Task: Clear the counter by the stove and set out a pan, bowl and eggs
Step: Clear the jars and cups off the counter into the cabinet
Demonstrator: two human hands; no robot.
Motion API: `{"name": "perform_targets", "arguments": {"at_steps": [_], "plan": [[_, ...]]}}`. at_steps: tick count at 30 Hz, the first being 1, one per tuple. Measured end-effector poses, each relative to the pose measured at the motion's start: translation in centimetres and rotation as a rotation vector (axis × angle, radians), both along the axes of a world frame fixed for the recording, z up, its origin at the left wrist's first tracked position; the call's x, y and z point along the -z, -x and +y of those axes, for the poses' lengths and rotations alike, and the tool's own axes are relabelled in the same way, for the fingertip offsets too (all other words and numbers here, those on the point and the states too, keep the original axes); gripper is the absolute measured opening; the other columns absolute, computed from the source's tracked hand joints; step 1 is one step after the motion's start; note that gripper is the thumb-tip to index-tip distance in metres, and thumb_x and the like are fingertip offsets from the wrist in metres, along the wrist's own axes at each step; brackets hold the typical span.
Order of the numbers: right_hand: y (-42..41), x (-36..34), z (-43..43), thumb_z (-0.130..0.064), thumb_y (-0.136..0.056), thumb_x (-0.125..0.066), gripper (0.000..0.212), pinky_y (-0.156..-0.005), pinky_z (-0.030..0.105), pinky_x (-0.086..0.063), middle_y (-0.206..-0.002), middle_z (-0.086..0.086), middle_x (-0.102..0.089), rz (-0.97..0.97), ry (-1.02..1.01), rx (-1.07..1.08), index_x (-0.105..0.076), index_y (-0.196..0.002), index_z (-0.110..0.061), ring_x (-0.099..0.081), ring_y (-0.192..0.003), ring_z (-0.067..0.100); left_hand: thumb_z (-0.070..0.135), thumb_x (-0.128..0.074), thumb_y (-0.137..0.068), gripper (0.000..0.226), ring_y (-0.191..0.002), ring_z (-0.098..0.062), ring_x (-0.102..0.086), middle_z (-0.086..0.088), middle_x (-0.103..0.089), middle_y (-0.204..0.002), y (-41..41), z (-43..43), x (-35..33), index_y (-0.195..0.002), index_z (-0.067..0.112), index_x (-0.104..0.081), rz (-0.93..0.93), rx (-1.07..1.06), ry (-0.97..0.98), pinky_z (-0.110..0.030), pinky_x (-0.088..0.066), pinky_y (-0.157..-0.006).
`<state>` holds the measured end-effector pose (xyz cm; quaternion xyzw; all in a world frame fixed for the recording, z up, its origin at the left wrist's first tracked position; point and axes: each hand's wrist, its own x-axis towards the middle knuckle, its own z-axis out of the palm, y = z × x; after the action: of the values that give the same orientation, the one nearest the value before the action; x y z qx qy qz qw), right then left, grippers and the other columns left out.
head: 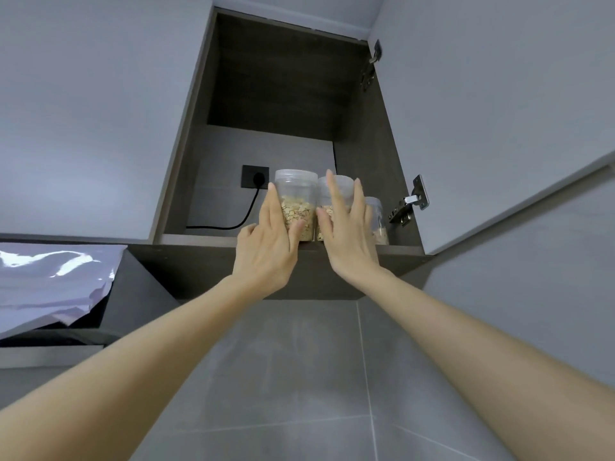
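Two oat jars, the left jar (297, 207) and the right jar (332, 207), are steadied on the cupboard shelf (199, 240) by the left hand (266, 247) and the right hand (349, 234), open fingers (336, 194) flat against them, seemingly to clear the counter.

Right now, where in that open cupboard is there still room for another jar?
The shelf is bare on its left, between the cupboard's left wall and the left jar, crossed only by the black cable from the socket. The right is crowded: three jars side by side, the left hand and right hand against two.
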<state>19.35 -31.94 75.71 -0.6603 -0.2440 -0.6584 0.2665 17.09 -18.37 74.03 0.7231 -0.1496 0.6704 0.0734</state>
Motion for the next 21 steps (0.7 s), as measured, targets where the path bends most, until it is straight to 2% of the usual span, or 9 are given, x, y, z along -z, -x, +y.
{"name": "perform_targets", "arguments": {"at_steps": [1, 5, 7, 9, 12, 14, 16, 18, 21], "plan": [[-0.4, 0.4, -0.1, -0.035, -0.103, -0.030, 0.054, -0.103, 0.045, -0.040, -0.161, 0.004, 0.005, -0.010, 0.021, 0.041, -0.008, -0.152, -0.039, -0.009, -0.145, 0.031, 0.045, -0.016, -0.100, 0.068, -0.125, -0.019, -0.046, -0.005, -0.017, -0.158, 0.1, 0.2, 0.2, -0.149, 0.012, 0.018, -0.016, 0.009, -0.020, -0.034, -0.033, -0.100], [-1.4, 0.7, 0.1, -0.027, -0.102, -0.032, 0.053, -0.098, 0.048, -0.045, -0.161, 0.000, 0.004, 0.029, 0.034, 0.164, -0.017, -0.152, -0.032, -0.021, -0.138, 0.035, 0.042, -0.020, -0.101, 0.067, -0.122, -0.023, -0.050, -0.006, -0.040, -0.147, 0.1, -1.1, -0.7, -0.149, 0.015, 0.017, 0.087, 0.055, 0.034, -0.041, -0.031, -0.104], [-1.2, 0.1, 0.4, -0.024, -0.101, -0.034, 0.055, -0.103, 0.053, -0.037, -0.161, 0.002, 0.006, 0.124, 0.017, 0.225, -0.017, -0.152, -0.026, -0.024, -0.137, 0.039, 0.043, -0.024, -0.101, 0.068, -0.120, -0.030, -0.051, -0.012, -0.043, -0.143, 0.2, -2.4, -2.2, -0.149, 0.017, 0.016, 0.245, 0.083, 0.140, -0.047, -0.034, -0.105], [-1.1, -0.6, 0.5, -0.021, -0.099, -0.037, 0.056, -0.109, 0.055, -0.028, -0.161, 0.005, 0.004, 0.210, 0.029, 0.235, -0.018, -0.152, -0.023, -0.017, -0.142, 0.038, 0.043, -0.028, -0.100, 0.070, -0.120, -0.034, -0.050, -0.017, -0.043, -0.141, 0.4, -2.9, -3.9, -0.150, 0.017, 0.014, 0.407, 0.118, 0.233, -0.049, -0.035, -0.105], [-1.2, -1.1, -0.1, -0.019, -0.099, -0.033, 0.055, -0.114, 0.051, -0.019, -0.161, 0.007, -0.002, 0.288, 0.064, 0.244, -0.020, -0.152, -0.023, -0.006, -0.146, 0.032, 0.040, -0.034, -0.099, 0.068, -0.124, -0.033, -0.048, -0.015, -0.045, -0.141, 0.0, -2.9, -4.8, -0.152, 0.013, -0.002, 0.529, 0.039, 0.246, -0.044, -0.037, -0.105], [-1.2, -0.9, -0.6, -0.021, -0.101, -0.031, 0.049, -0.114, 0.050, -0.022, -0.161, 0.006, -0.009, 0.286, 0.070, 0.225, -0.028, -0.150, -0.027, -0.010, -0.144, 0.031, 0.037, -0.036, -0.098, 0.066, -0.116, -0.029, -0.054, -0.010, -0.053, -0.133, -0.4, -2.9, -4.2, -0.152, 0.013, -0.006, 0.476, -0.100, 0.191, -0.036, -0.042, -0.091], [-1.4, -0.3, -1.1, -0.026, -0.102, -0.030, 0.045, -0.113, 0.048, -0.024, -0.160, 0.003, -0.014, 0.226, 0.082, 0.226, -0.036, -0.146, -0.030, -0.013, -0.144, 0.028, 0.037, -0.034, -0.100, 0.060, -0.106, -0.029, -0.058, -0.009, -0.053, -0.130, -0.7, -2.7, -3.0, -0.152, 0.021, -0.009, 0.301, -0.152, 0.093, -0.034, -0.039, -0.074], [-1.5, 0.6, -1.7, -0.034, -0.103, -0.025, 0.044, -0.115, 0.048, -0.022, -0.160, -0.001, -0.014, 0.177, 0.096, 0.237, -0.037, -0.146, -0.032, -0.014, -0.146, 0.024, 0.038, -0.027, -0.102, 0.050, -0.102, -0.030, -0.060, -0.009, -0.045, -0.140, -1.1, -2.1, -1.7, -0.150, 0.029, -0.017, 0.114, -0.175, -0.023, -0.033, -0.036, -0.070], [-2.0, 1.8, -2.8, -0.047, -0.102, -0.014, 0.047, -0.118, 0.047, -0.010, -0.161, -0.004, -0.010, 0.189, 0.110, 0.288, -0.029, -0.146, -0.043, -0.006, -0.148, 0.022, 0.039, -0.020, -0.102, 0.046, -0.095, -0.031, -0.063, -0.014, -0.035, -0.151, -1.7, -1.5, -0.3, -0.145, 0.029, -0.034, -0.018, -0.263, -0.129, -0.033, -0.037, -0.072]]}}
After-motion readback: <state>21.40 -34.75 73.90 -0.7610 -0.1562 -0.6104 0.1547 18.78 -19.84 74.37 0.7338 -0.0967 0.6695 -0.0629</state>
